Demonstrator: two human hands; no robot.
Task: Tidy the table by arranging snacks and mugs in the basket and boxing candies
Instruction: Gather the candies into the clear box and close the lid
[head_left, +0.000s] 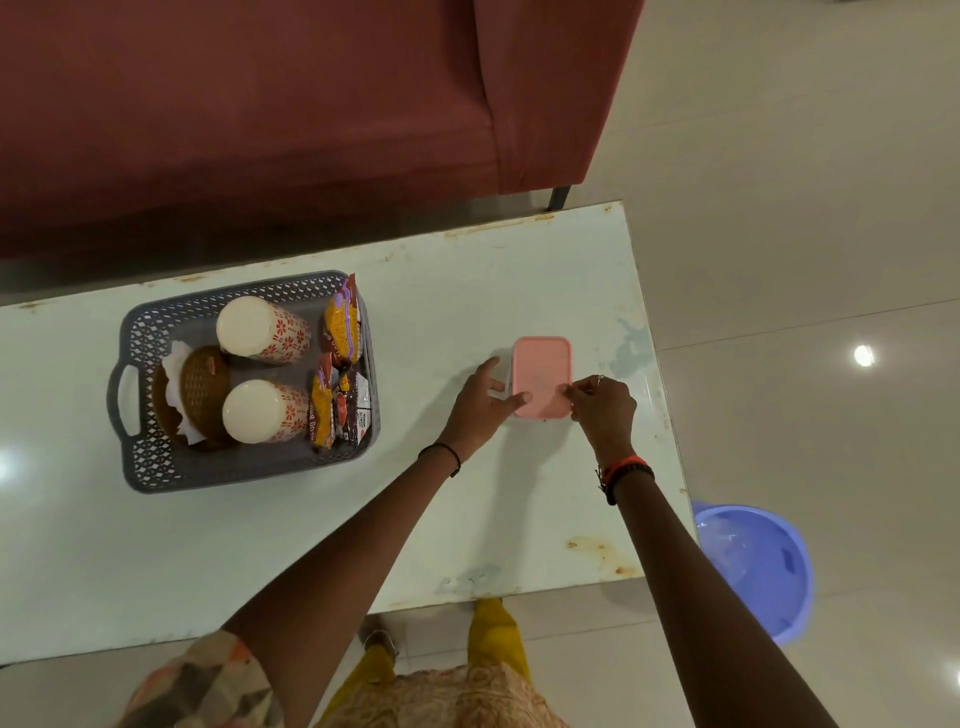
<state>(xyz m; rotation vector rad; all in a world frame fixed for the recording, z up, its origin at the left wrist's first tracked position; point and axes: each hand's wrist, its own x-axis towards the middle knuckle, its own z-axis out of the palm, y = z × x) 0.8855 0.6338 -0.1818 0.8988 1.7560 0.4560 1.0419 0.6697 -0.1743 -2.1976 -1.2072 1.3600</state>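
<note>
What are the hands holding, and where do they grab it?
Both hands hold the pink box. The left hand grips its left side, thumb on the lid. The right hand pinches its right edge near the front corner.

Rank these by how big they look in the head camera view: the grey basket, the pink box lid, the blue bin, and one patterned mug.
1. Grey perforated plastic basket, largest.
2. Blue plastic bin, partly hidden by the table and standing lower, so unsure.
3. Pink rectangular box lid and white mug with red flower pattern look alike; no ranking.
</note>
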